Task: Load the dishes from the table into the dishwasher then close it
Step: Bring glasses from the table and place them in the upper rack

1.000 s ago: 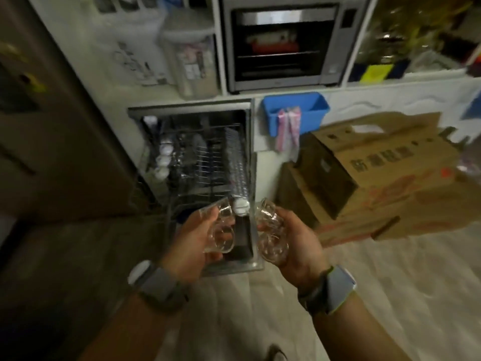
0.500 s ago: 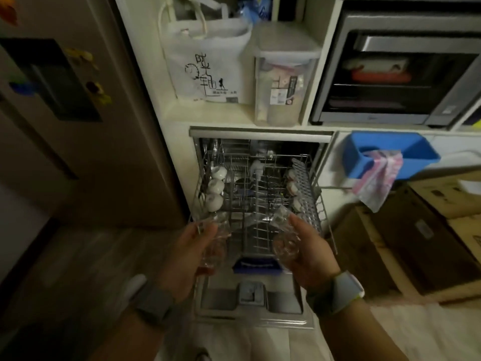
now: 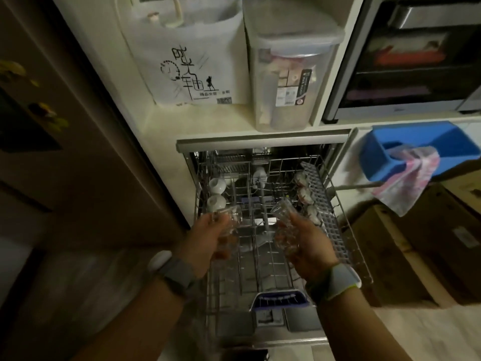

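The dishwasher (image 3: 260, 148) stands open, its rack (image 3: 273, 256) pulled out under my hands. My left hand (image 3: 205, 246) grips one glass (image 3: 229, 220), my right hand (image 3: 307, 243) another (image 3: 282, 217) — two glasses in all. I'd tip each mouth down between the prongs, clear of the two white cups (image 3: 216, 194) at left.

Clear, glossy glass is seen in both cups (image 3: 229, 220) (image 3: 282, 225). The rack (image 3: 346, 238) is made of shiny metal wire. Glossy white ceramic is shown by the bowls (image 3: 217, 186). The bin (image 3: 406, 152) is formed of smooth blue plastic.
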Action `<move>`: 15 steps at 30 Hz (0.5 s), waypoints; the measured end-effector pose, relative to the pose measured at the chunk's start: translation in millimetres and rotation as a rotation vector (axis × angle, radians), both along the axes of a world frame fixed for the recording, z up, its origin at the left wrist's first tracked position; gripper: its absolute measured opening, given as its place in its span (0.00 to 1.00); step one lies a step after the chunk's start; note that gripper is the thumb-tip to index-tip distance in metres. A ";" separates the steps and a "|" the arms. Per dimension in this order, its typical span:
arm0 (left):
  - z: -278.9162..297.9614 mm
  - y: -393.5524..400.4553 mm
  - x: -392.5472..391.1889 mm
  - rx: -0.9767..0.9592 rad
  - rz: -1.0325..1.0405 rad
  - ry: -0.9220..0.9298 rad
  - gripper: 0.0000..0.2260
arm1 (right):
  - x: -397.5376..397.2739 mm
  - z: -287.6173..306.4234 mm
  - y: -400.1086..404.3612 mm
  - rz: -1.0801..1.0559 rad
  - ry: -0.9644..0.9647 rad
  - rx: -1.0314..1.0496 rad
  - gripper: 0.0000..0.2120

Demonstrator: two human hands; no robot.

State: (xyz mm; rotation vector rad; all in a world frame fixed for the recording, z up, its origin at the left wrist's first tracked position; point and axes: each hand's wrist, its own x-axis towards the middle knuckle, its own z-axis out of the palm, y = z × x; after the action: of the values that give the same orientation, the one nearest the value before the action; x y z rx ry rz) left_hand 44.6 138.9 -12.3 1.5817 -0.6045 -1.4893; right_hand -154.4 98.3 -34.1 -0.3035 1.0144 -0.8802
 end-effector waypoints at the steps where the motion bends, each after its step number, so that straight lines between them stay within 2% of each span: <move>1: -2.6 -10.8 1.8 0.013 0.001 -0.008 0.12 | 4.2 -0.1 -14.6 0.007 0.003 -0.013 0.19; 4: -1.3 -49.7 3.7 0.023 -0.020 -0.068 0.09 | 7.3 -3.3 -51.8 -0.014 -0.017 -0.004 0.16; 7: -0.4 -76.7 14.9 0.010 0.002 -0.195 0.05 | 13.6 -7.3 -70.8 0.008 0.079 0.003 0.12; 10: -15.3 -107.5 21.9 0.037 0.032 -0.313 0.08 | 10.8 -14.4 -92.0 -0.013 0.212 0.016 0.14; 13: -35.9 -137.5 28.3 0.047 -0.062 -0.416 0.11 | 5.0 -20.5 -111.2 -0.046 0.295 0.010 0.14; 15: -47.9 -153.9 34.9 0.035 -0.152 -0.607 0.14 | 3.0 -21.0 -118.8 -0.061 0.322 -0.006 0.14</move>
State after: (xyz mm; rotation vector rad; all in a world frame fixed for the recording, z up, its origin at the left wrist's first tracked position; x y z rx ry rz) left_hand 79.5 -15.0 -60.2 2.0650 -1.0595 -1.1118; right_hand -151.4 -20.5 -55.1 -0.4305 1.3251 -0.9070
